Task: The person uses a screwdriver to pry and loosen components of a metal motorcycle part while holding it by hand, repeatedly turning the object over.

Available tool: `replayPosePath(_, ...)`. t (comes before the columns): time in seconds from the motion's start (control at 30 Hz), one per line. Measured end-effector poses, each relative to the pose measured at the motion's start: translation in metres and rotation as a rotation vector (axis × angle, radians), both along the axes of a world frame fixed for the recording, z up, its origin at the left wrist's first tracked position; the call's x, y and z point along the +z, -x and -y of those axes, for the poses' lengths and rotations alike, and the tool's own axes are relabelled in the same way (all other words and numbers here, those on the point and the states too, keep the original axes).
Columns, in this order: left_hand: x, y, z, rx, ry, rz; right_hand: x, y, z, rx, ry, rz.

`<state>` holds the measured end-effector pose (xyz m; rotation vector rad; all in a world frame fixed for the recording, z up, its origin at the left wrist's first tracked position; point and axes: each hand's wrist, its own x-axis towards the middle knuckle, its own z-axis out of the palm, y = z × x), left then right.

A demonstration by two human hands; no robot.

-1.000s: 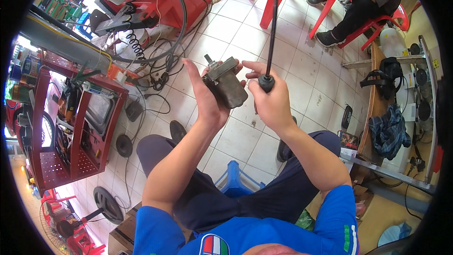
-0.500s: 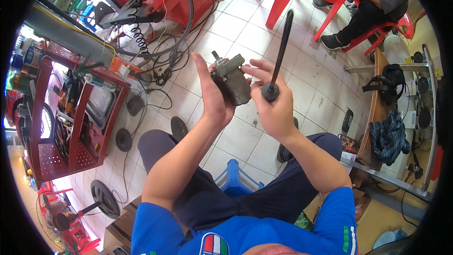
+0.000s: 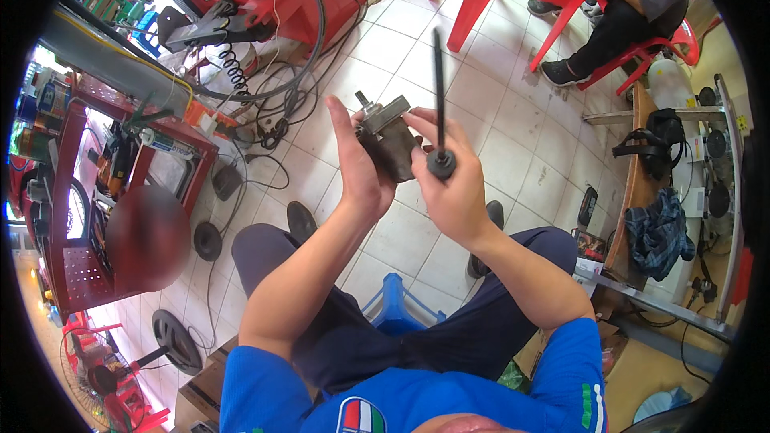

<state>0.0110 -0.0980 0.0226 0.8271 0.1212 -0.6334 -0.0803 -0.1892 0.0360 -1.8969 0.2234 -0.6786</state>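
Observation:
A dark metal motor-like part (image 3: 391, 144) with a flat flange and a short shaft at its top rests in my left hand (image 3: 362, 172). My left thumb is stretched up beside it, and the fingers go behind it, mostly hidden. My right hand (image 3: 455, 184) is closed around a screwdriver (image 3: 439, 96), whose long black shaft stands up past the fingers. Only the dark round end of its handle shows by the thumb. The fingertips of my right hand reach the right side of the motor-like part.
A red tool cart (image 3: 128, 273) stands at the left, near a red machine (image 3: 321, 0) with hoses and cables on the tiled floor. Between my knees is a blue stool (image 3: 393, 305). Another person (image 3: 634, 16) sits by a red plastic chair (image 3: 513, 0). A wooden bench (image 3: 634, 184) is at the right.
My right hand has moved left, its fingertips closer onto the motor-like part. The screwdriver has swung left and stands nearly upright. My left hand has hardly moved.

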Motion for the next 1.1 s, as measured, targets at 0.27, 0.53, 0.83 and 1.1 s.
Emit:
replayPosePath(0.27,0.013,0.004,0.000,-0.050,0.090,-0.026,-0.005,-0.005,0.015,-0.051,-0.159,-0.168)
replayPosePath(0.53,0.009,0.001,-0.004,-0.076,0.123,0.007,0.003,-0.002,0.006,-0.017,-0.266,-0.138)
replayPosePath(0.83,0.009,0.000,-0.003,-0.008,0.030,-0.034,0.010,-0.003,-0.001,-0.077,-0.099,-0.078)
replayPosePath(1.1,-0.003,0.002,0.001,-0.055,-0.016,0.035,-0.003,-0.003,-0.006,-0.023,0.034,-0.046)
